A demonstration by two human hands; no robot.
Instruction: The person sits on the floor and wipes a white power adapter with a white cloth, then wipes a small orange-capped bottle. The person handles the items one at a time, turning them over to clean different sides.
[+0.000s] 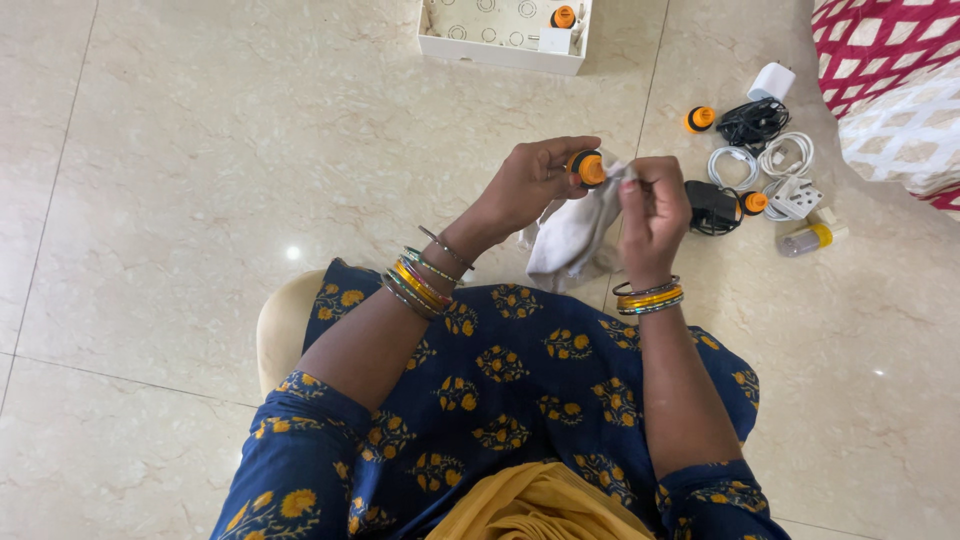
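Note:
My left hand (535, 180) holds a small orange and black round part (587, 167) between its fingertips, above my lap. My right hand (652, 208) pinches a white cloth (575, 235) and presses a corner of it against that part. The rest of the cloth hangs down between the two hands. I sit on a low stool, in blue clothing with yellow flowers, with bangles on both wrists.
On the tiled floor to the right lie white cables (760, 160), a black cable bundle (752, 122), a black adapter (710, 206), a white plug (772, 80), two more orange parts (699, 119) and a small bottle (805, 240). A white box (500, 48) sits ahead. A red and white cushion (890, 80) is at the far right.

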